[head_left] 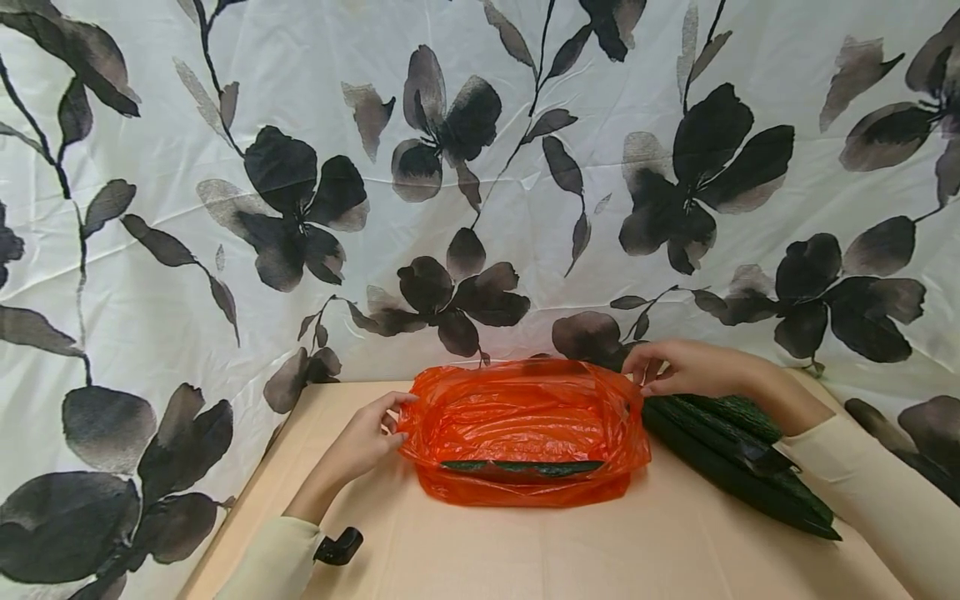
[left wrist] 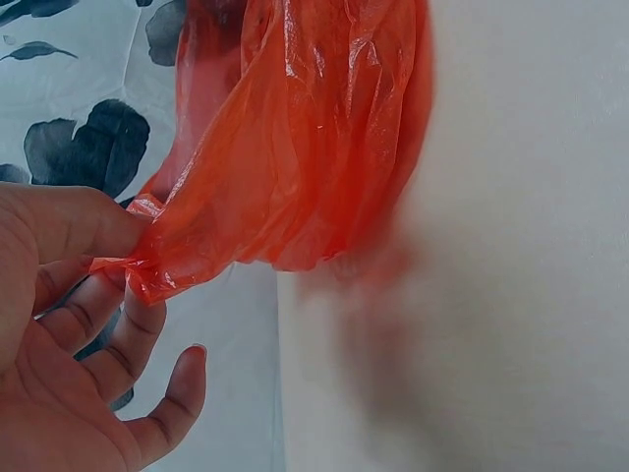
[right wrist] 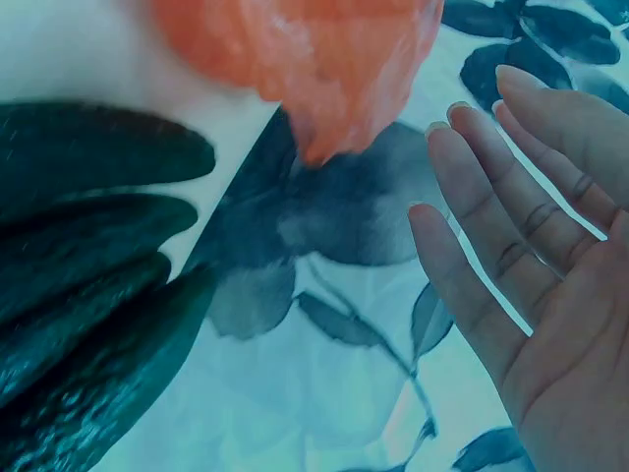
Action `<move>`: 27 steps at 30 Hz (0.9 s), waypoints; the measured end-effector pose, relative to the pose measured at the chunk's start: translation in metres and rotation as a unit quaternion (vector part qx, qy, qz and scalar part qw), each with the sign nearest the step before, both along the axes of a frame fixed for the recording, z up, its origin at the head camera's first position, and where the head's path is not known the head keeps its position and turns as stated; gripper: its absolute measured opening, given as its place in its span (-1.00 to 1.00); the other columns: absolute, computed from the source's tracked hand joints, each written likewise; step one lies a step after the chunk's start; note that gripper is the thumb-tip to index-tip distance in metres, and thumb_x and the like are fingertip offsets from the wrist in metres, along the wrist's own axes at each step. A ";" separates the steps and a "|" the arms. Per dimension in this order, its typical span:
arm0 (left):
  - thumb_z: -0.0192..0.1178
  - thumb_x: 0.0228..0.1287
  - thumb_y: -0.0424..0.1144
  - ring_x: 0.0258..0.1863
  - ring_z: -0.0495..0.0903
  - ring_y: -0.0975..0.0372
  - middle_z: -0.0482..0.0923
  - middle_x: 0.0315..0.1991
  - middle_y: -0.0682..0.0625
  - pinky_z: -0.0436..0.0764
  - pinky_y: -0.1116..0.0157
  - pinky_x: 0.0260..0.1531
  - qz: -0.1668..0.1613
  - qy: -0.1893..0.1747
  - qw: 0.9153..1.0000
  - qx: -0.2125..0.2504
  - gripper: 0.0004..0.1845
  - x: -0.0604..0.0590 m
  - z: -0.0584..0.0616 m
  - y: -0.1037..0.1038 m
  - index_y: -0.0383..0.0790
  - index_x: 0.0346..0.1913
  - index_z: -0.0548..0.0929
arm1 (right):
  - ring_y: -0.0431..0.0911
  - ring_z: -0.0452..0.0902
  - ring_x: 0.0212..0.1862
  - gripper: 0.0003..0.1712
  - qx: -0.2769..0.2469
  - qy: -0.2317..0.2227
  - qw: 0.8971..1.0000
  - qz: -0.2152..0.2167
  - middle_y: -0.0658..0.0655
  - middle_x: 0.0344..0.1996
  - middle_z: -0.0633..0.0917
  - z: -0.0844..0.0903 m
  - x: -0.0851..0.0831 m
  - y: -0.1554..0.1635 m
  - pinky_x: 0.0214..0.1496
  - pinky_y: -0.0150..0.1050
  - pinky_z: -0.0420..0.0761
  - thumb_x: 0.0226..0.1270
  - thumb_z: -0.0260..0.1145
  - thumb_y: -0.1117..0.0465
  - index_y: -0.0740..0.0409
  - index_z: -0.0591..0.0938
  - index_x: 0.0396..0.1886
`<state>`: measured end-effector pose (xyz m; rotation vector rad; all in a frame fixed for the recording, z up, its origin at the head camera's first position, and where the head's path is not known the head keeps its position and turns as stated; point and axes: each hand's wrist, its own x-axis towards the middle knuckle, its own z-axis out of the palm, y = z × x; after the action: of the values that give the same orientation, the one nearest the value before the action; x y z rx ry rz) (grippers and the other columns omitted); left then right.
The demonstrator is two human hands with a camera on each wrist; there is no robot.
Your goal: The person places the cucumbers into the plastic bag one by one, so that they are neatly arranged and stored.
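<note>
Behind everything, white fabric (head_left: 525, 167) printed with large grey and black watercolour flowers and leafy stems fills the upper part of my view, with creases running across it. It meets the far edge of a pale beige, smooth desk (head_left: 600, 550), and more of it shows past the left side.

Near the middle of the far edge lies a thin, crinkled, see-through orange-red plastic bag (head_left: 525, 492), its wide opening facing me. Inside, along the near side of the opening, lies 1 long, slim, dark green vegetable (head_left: 525, 468), running from left to right.

My left hand (head_left: 367, 437) reaches in at the bag's left end. It pinches a gathered bit of the plastic between the fingers, and the lowest finger in the left wrist view stands free of it.

My right hand (head_left: 690, 368) is at the bag's upper right corner. Seen from the right wrist, its fingers are nearly straight, spread a little and clear of the plastic, gripping nothing.

Just right of the bag, below my right forearm, long dark green cucumbers (head_left: 720, 450) lie side by side on a slant; the right wrist view shows the ends of 4.

Cream sleeves (head_left: 273, 558) cover both my forearms, and a small black device (head_left: 339, 547) sits at my left cuff.
</note>
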<state>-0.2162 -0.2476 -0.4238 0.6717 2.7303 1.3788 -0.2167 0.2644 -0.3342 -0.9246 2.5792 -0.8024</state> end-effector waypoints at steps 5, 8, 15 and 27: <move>0.24 0.11 -0.65 -0.36 0.50 0.15 0.54 -0.09 -0.16 0.53 0.39 -0.52 0.000 0.000 1.000 0.003 -0.41 0.000 -0.001 0.001 -0.28 0.24 0.55 | -0.16 0.62 -0.09 -0.64 0.014 0.014 1.000 -0.022 0.05 -0.14 0.66 -0.003 -0.003 0.017 -0.01 -0.26 0.67 0.40 0.36 0.22 0.14 0.59 0.15; 0.24 0.10 -0.66 -0.36 0.50 0.14 0.54 -0.09 -0.17 0.53 0.39 -0.52 0.002 0.001 1.000 0.005 -0.41 0.000 -0.001 0.001 -0.29 0.24 0.56 | -0.15 0.63 -0.08 -0.63 0.016 0.013 0.999 -0.028 0.00 -0.15 0.65 -0.004 -0.004 0.025 -0.03 -0.26 0.67 0.40 0.36 0.22 0.12 0.58 0.17; 0.24 0.11 -0.65 -0.37 0.52 0.13 0.53 -0.10 -0.13 0.56 0.38 -0.52 0.013 -0.001 1.000 0.000 -0.41 -0.002 -0.002 0.003 -0.26 0.24 0.56 | -0.14 0.64 -0.07 -0.57 0.000 -0.011 1.000 -0.021 0.03 -0.11 0.62 -0.010 -0.010 0.043 -0.04 -0.28 0.68 0.37 0.36 0.32 0.14 0.56 0.22; 0.24 0.11 -0.64 -0.36 0.53 0.13 0.54 -0.11 -0.13 0.57 0.37 -0.51 0.022 0.001 1.000 -0.003 -0.41 -0.004 -0.005 0.008 -0.26 0.24 0.56 | -0.14 0.66 -0.06 -0.51 -0.010 -0.005 1.000 -0.009 0.08 -0.07 0.63 -0.024 -0.025 0.070 -0.05 -0.31 0.68 0.32 0.37 0.38 0.22 0.56 0.25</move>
<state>-0.2204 -0.2395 -0.4288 0.6161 2.7676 1.3775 -0.2419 0.3349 -0.3578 -0.9015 2.5784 -0.8361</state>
